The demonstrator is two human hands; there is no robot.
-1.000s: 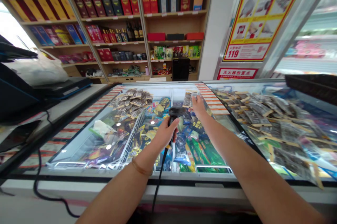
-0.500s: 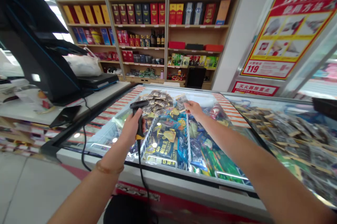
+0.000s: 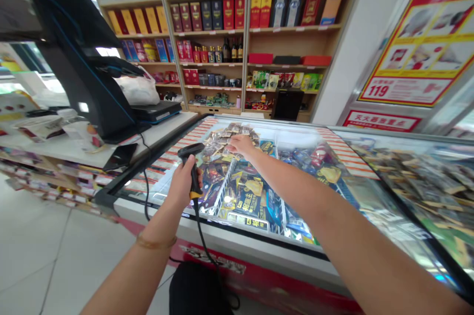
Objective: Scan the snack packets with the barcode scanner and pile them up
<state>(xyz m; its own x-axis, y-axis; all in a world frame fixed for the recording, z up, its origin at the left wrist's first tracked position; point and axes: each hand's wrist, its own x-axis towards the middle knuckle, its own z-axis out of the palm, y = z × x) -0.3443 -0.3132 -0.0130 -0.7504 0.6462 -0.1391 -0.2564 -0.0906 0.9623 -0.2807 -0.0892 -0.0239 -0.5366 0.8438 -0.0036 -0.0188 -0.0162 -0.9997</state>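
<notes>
My left hand (image 3: 184,181) is wrapped round the grip of a black and yellow barcode scanner (image 3: 194,172). The scanner's head points to the right, and its cable hangs down in front of the freezer. My right hand (image 3: 241,145) reaches over the chest freezer's glass lid (image 3: 296,137), fingers pinched on a small clear-wrapped packet (image 3: 224,151) at the near edge of a pile. That pile of small packets (image 3: 237,129) lies on the glass. The fingers partly hide the held packet, and its edges blend with the pile.
Wire baskets (image 3: 225,189) with bagged goods show through the glass. On the left counter stand a black checkout terminal (image 3: 85,73) and a dark phone-like slab (image 3: 120,156). More packets (image 3: 425,177) lie on the right. Shelves of boxes (image 3: 207,16) line the back.
My right hand has moved left with the packet, from the right side of the pile to its near edge. The scanner stays in my left hand. The view has turned slightly left.
</notes>
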